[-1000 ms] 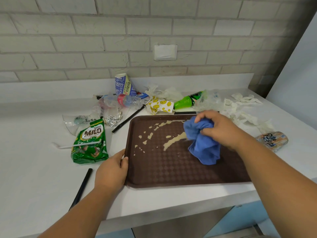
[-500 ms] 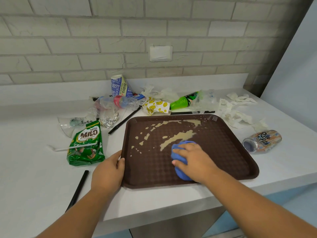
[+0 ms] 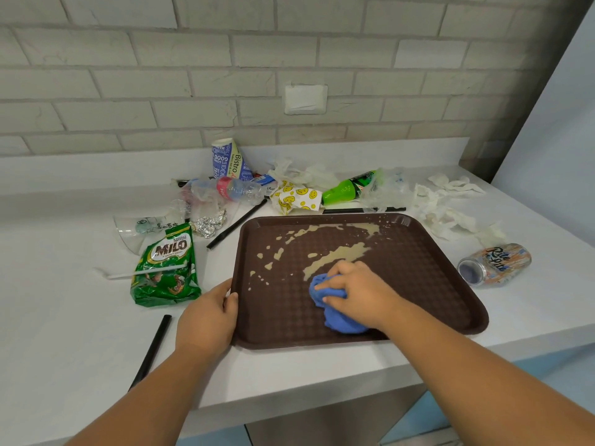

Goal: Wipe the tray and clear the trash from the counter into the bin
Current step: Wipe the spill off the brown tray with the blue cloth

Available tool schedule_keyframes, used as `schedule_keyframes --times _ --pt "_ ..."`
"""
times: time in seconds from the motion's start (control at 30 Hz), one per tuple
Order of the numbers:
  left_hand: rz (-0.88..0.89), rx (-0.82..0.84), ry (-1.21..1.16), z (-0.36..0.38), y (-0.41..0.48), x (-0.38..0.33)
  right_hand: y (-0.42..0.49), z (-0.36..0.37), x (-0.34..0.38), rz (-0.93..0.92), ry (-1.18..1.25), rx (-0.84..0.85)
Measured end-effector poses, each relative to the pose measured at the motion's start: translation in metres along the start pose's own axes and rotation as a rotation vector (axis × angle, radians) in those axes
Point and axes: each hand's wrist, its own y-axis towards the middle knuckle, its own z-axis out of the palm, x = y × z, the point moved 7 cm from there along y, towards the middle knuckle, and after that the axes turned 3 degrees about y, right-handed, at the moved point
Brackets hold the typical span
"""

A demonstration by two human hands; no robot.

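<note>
A brown tray (image 3: 418,268) lies on the white counter, smeared with beige spilled liquid (image 3: 335,255) across its far left half. My right hand (image 3: 357,291) grips a bunched blue cloth (image 3: 335,313) and presses it onto the tray just below the spill. My left hand (image 3: 209,317) holds the tray's left rim near the front corner, thumb over the edge. Trash sits behind and beside the tray: a green Milo pouch (image 3: 167,268), a crushed can (image 3: 495,263), a green bottle (image 3: 347,189), a smiley wrapper (image 3: 297,197).
A blue paper cup (image 3: 228,160), a clear plastic bottle (image 3: 231,189), crumpled foil (image 3: 209,223), black straws (image 3: 151,349) and torn white tissues (image 3: 450,214) litter the counter. A brick wall stands behind; the counter edge runs just before the tray. No bin is in view.
My right hand brought the cloth from the tray's far right down to its front middle, and now presses it at the lower end of the spill. My left hand stayed on the rim.
</note>
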Motion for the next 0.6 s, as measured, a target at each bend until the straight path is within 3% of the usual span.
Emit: schedule_keyframes --times 0.13,0.3,0.4,0.6 --pt "-0.001 -0.001 -0.001 0.0 0.0 0.0 0.003 -0.011 -0.024 0.093 -0.124 -0.023" --pt "-0.006 0.0 0.004 0.0 -0.001 0.0 0.009 0.013 0.039 -0.181 0.063 0.143" --pt "-0.004 -0.003 -0.009 -0.002 -0.001 -0.001 0.008 0.008 0.042 -0.253 0.077 0.226" --pt "0.008 -0.014 -0.01 -0.002 -0.001 -0.001 -0.006 -0.011 -0.009 -0.046 0.068 0.115"
